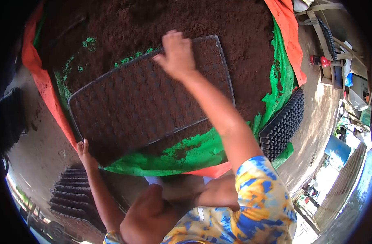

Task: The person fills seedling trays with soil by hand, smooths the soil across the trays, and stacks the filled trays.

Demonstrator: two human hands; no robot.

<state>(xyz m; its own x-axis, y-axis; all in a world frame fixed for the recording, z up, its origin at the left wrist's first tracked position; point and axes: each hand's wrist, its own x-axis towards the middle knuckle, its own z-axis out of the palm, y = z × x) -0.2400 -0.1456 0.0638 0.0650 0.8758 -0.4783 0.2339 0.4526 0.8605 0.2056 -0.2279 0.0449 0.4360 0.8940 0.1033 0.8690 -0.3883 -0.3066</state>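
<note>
A black seedling tray (228,73) lies on a bed of dark brown soil (251,49), its cells filled with soil and their dividers faintly showing. My left hand (85,153) grips the tray's near left corner, with the thumb up by the rim. Over the tray's far edge is my right hand (178,55), slightly blurred, palm down with the thumb apart from the fingers and nothing held in it. Whether that palm touches the soil I cannot tell.
A green sheet (194,153) with an orange border (291,36) lies under the soil. An upturned cell tray (282,124) leans at the right. Stacked black trays (74,193) stand at lower left. A red-labelled bottle (320,61) is at upper right.
</note>
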